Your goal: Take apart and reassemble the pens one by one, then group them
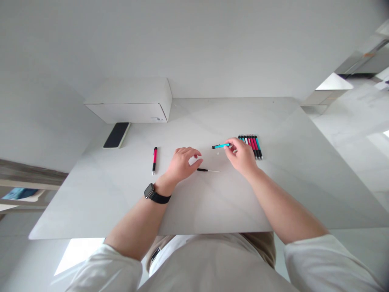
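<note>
Teal pen (pixel 221 146): left of pen row (pixel 253 144); long axis nearly sideways, black end pointing away from row.
Right hand (pixel 242 156): thumb and fingers pinch the pen.
Left hand (pixel 183 163): farther left of row, half-open, released as I see it, near black-handled tool (pixel 203 170).

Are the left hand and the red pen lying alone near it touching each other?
Apart. The head view shows plainly a strip of white tabletop between the left hand and the red pen.
</note>
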